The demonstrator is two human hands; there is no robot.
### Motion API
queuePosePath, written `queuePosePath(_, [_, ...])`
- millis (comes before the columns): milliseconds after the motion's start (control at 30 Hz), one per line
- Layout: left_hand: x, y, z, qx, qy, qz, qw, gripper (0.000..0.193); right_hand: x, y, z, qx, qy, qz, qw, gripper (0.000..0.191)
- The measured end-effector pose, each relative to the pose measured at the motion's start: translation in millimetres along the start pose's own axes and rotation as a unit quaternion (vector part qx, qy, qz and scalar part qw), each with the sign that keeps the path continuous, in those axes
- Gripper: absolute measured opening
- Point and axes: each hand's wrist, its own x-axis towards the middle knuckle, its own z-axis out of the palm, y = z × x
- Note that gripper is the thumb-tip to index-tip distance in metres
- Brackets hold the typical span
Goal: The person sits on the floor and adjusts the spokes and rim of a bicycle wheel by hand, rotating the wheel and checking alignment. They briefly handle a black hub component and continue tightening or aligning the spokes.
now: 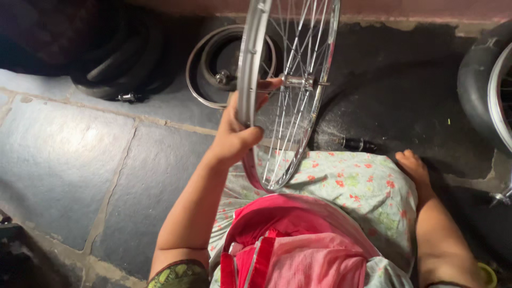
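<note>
Steadily: keep left hand (234, 133) fingers clamped around rim of spoked bicycle wheel (285, 90) standing upright on lap, near centre; brace with right hand (413, 165), fingers together and flat on dark floor (405, 106) at right; avoid tilting toward far tyres (122, 58).

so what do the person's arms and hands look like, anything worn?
Both hands bare: no gloves, rings or watch visible. Left hand and forearm are uncovered up to a short sleeve in green with a leafy print and dark edging. Right hand and forearm are likewise bare; a dark sleeve edge barely shows at the frame bottom.
</note>
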Motion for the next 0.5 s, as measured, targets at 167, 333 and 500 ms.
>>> queuePosePath(167, [0, -2, 26, 0.036, -0.017, 0.026, 0.999, 0.075, -3, 1, -16, 0.254, 0.245, 0.183, 0.918, 0.007])
queuePosePath(333, [-3, -12, 57, 0.038, 0.016, -0.044, 0.998, 0.065, -15, -8, -38, 0.708, 0.263, 0.243, 0.608, 0.01])
queuePosePath(500, [-17, -20, 76, 0.058, 0.01, 0.066, 0.996, 0.062, -16, -75, -83, 0.735, 0.222, 0.13, 0.627, 0.017])
